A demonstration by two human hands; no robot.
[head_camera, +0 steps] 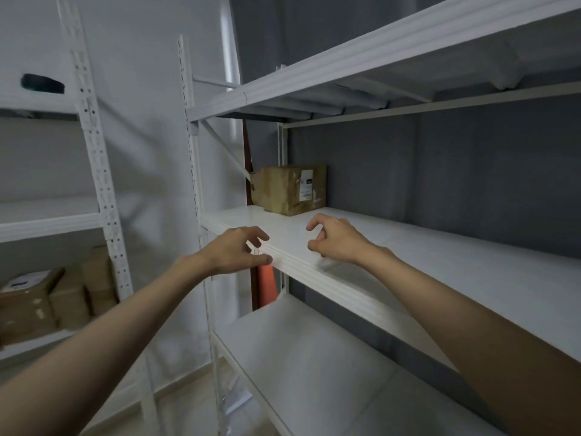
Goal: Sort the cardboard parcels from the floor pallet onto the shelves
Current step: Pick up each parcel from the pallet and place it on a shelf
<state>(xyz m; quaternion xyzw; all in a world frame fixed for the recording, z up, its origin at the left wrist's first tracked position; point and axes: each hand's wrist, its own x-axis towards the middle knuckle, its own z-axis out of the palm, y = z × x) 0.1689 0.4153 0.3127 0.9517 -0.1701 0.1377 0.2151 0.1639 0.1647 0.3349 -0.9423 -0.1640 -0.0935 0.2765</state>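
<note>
A brown cardboard parcel (289, 189) with a white label stands at the back left corner of the middle white shelf (440, 247). My left hand (234, 250) hovers at the shelf's front edge, fingers loosely curled, holding nothing. My right hand (333, 236) is just above the shelf surface in front of the parcel, fingers loosely curled and empty. Both hands are apart from the parcel. The floor pallet is out of view.
A second white rack (94, 158) stands at the left with several cardboard parcels (56, 302) on its lower shelf. An orange object (266, 284) stands behind the rack's corner post. Another shelf (314, 366) lies below and one (377, 55) above.
</note>
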